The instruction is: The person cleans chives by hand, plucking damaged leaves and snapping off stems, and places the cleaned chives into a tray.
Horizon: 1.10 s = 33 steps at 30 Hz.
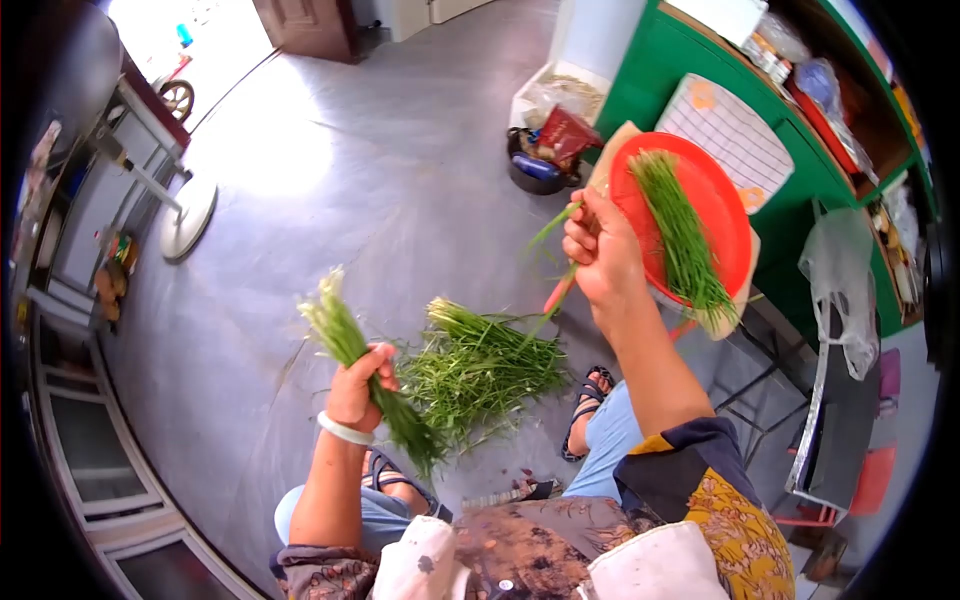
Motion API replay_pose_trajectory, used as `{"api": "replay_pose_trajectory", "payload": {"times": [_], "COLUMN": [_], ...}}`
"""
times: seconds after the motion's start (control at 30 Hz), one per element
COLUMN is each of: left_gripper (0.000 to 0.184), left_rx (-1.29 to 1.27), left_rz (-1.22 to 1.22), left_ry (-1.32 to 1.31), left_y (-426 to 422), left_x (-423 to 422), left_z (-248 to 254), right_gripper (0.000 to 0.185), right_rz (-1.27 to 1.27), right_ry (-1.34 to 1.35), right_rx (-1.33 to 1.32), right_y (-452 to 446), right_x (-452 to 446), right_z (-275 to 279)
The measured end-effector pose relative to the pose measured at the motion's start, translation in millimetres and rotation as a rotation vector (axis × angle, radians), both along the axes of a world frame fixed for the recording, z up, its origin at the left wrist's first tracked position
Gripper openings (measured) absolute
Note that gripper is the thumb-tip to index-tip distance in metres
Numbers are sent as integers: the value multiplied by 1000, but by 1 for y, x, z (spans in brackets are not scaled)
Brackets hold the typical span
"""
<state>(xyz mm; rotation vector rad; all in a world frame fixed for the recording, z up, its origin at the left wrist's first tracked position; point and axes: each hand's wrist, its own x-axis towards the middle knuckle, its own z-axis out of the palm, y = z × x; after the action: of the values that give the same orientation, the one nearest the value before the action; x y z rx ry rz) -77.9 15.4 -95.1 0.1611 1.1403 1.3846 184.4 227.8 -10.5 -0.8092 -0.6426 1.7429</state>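
My left hand (pixel 362 388) is wrapped round a bunch of green stalks (pixel 345 335), pale ends up and leafy ends hanging down. My right hand (pixel 598 245) is closed on a few thin green stalks (pixel 552 228), near the left edge of a red basin (pixel 722 180). A neat bundle of green stalks (pixel 685 230) lies in the basin. On the grey floor between my hands is a loose pile of green stalks (pixel 485 365), with its pale ends at the top.
A black pot (pixel 540 182) with packets stands beyond the basin. Right are a green cabinet (pixel 640 80), a hanging plastic bag (pixel 840 270) and a dark-framed stand. Left are a round white fan base (pixel 188 220) and a glass-fronted cabinet (pixel 95 440). My sandalled feet flank the pile.
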Motion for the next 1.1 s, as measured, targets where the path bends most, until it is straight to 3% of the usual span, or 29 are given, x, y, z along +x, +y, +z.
{"api": "replay_pose_trajectory", "payload": {"times": [0.23, 0.33, 0.43, 0.57, 0.77, 0.93, 1.1], "left_gripper": [27, 31, 34, 32, 31, 29, 31], "left_rx": [271, 350, 352, 312, 269, 234, 227], "left_rz": [-288, -359, -389, -401, -424, -500, -405], "left_ry": [-308, -327, -348, -374, -370, -412, -372], "left_y": [-1, -1, -1, -1, 1, 3, 3], "left_x": [17, 20, 24, 27, 37, 43, 44], "left_z": [10, 9, 9, 11, 12, 9, 10], "right_gripper": [22, 24, 22, 18, 7, 7, 6], "right_rz": [373, 493, 540, 631, 688, 713, 637], "right_ry": [-306, -378, -351, -220, -502, -427, -466], "right_rx": [251, 404, 401, 149, 291, 220, 205], "right_y": [-26, -30, -42, -53, -88, -96, -95], "right_x": [-24, -32, -48, -52, -77, -82, -81], "right_z": [-2, -11, -8, -8, -21, -33, -36]}}
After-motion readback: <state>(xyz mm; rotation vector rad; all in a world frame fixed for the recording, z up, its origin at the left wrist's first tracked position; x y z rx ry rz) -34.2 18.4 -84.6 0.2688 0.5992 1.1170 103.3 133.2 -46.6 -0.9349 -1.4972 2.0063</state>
